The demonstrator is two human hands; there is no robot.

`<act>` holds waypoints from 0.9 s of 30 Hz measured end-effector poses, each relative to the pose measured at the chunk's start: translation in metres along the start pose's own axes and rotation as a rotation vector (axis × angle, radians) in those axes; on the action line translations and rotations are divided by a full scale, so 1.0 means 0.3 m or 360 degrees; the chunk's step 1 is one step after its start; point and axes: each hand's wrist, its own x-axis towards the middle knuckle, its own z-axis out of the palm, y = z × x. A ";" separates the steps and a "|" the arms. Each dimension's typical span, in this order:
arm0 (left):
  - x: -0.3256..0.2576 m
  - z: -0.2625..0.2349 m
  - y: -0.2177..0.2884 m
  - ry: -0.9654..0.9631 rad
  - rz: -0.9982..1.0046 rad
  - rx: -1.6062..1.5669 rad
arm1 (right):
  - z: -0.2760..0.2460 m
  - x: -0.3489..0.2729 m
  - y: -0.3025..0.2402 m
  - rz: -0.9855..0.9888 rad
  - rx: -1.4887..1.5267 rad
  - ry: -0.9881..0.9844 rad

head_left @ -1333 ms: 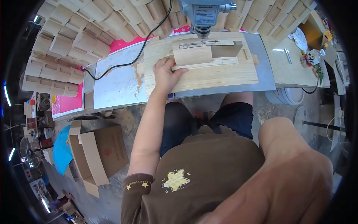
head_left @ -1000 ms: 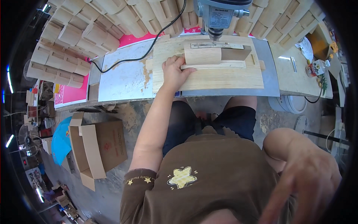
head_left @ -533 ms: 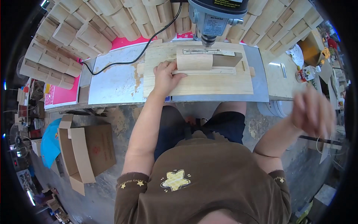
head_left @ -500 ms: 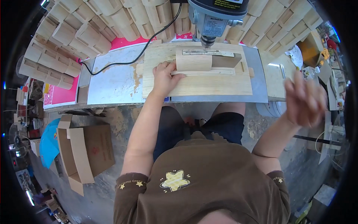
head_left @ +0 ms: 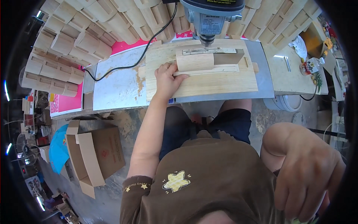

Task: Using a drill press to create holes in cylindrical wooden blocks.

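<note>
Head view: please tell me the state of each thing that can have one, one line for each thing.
Left hand: flat on the wooden board, fingertips against the curved wooden piece.
Right hand: raised near the camera, holds nothing.
Curved wooden piece: lying on the board under the drill press.
Drill press: bit above the piece; spinning cannot be told.
Cardboard box: open, on the floor.

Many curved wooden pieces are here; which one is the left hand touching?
The left hand touches the single curved wooden piece lying on the flat board under the drill press; the others are stacked behind the bench.

Curved block (head_left: 195,62) pale raw wood, matt; board (head_left: 209,80) same; table (head_left: 264,80) grey metal; box (head_left: 97,155) cardboard.
</note>
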 end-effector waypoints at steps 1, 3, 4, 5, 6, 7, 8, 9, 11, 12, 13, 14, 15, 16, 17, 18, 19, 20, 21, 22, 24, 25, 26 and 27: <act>0.000 -0.002 0.001 0.0000 -0.0007 -0.0004 | 0.002 0.001 0.010 -0.0041 -0.0005 -0.0021; -0.005 -0.007 -0.010 -0.0015 -0.0010 -0.0002 | 0.009 0.005 0.029 -0.0122 -0.0017 -0.0060; -0.006 -0.007 -0.014 -0.0025 -0.0017 -0.0008 | 0.013 0.008 0.037 -0.0159 -0.0026 -0.0078; -0.007 -0.006 -0.015 -0.0029 -0.0010 -0.0007 | 0.018 0.012 0.046 -0.0197 -0.0035 -0.0096; -0.009 -0.005 -0.015 -0.0009 -0.0015 -0.0002 | 0.022 0.017 0.054 -0.0234 -0.0044 -0.0114; -0.015 -0.009 -0.016 0.0013 -0.0027 0.0012 | 0.025 0.022 0.065 -0.0273 -0.0043 -0.0139; -0.013 -0.010 -0.018 0.0014 -0.0028 0.0022 | 0.028 0.028 0.076 -0.0313 -0.0041 -0.0164; -0.006 -0.007 -0.020 -0.0005 -0.0026 0.0004 | 0.031 0.033 0.086 -0.0352 -0.0037 -0.0191; -0.003 -0.003 -0.012 -0.0020 -0.0028 -0.0005 | 0.038 0.048 0.107 -0.0427 -0.0029 -0.0243; -0.003 -0.001 -0.004 -0.0009 -0.0028 0.0005 | 0.042 0.055 0.116 -0.0464 -0.0025 -0.0270; -0.001 -0.001 -0.002 0.0003 -0.0027 0.0015 | 0.045 0.067 0.122 -0.0469 -0.0020 -0.0279; -0.002 -0.004 -0.005 0.0007 -0.0028 0.0024 | 0.052 0.085 0.123 -0.0432 0.0090 -0.0030; -0.005 -0.005 -0.009 -0.0002 -0.0039 0.0031 | 0.056 0.097 0.117 -0.0391 0.0199 0.0217; -0.005 -0.007 -0.006 -0.0011 -0.0047 0.0030 | 0.062 0.100 0.097 -0.0388 0.0198 0.0213; -0.002 -0.008 -0.001 -0.0005 -0.0046 0.0030 | 0.071 0.096 0.071 -0.0256 0.0019 0.0006; 0.001 -0.010 0.004 -0.0015 -0.0054 0.0022 | 0.077 0.093 0.051 -0.0121 -0.0159 -0.0201; 0.001 -0.010 0.009 -0.0027 -0.0063 0.0012 | 0.085 0.092 0.043 -0.0115 -0.0157 -0.0204; -0.001 -0.009 0.009 -0.0020 -0.0066 0.0008 | 0.096 0.093 0.038 -0.0114 -0.0281 -0.0335; -0.004 -0.009 0.004 -0.0010 -0.0062 0.0014 | 0.107 0.092 0.035 -0.0112 -0.0404 -0.0467; -0.002 -0.006 0.002 0.0007 -0.0058 0.0017 | 0.116 0.085 0.028 -0.0096 -0.0401 -0.0476; -0.008 -0.012 -0.003 0.0023 -0.0047 0.0018 | 0.133 0.069 0.010 -0.0170 -0.0560 -0.0617; -0.010 -0.014 -0.005 0.0019 -0.0031 0.0029 | 0.140 0.062 0.000 -0.0153 -0.0557 -0.0624; -0.008 -0.013 -0.004 0.0033 -0.0035 0.0019 | 0.146 0.055 -0.012 -0.0168 -0.0649 -0.0647; -0.006 -0.012 -0.002 0.0041 -0.0028 0.0030 | 0.150 0.046 -0.026 -0.0185 -0.0741 -0.0670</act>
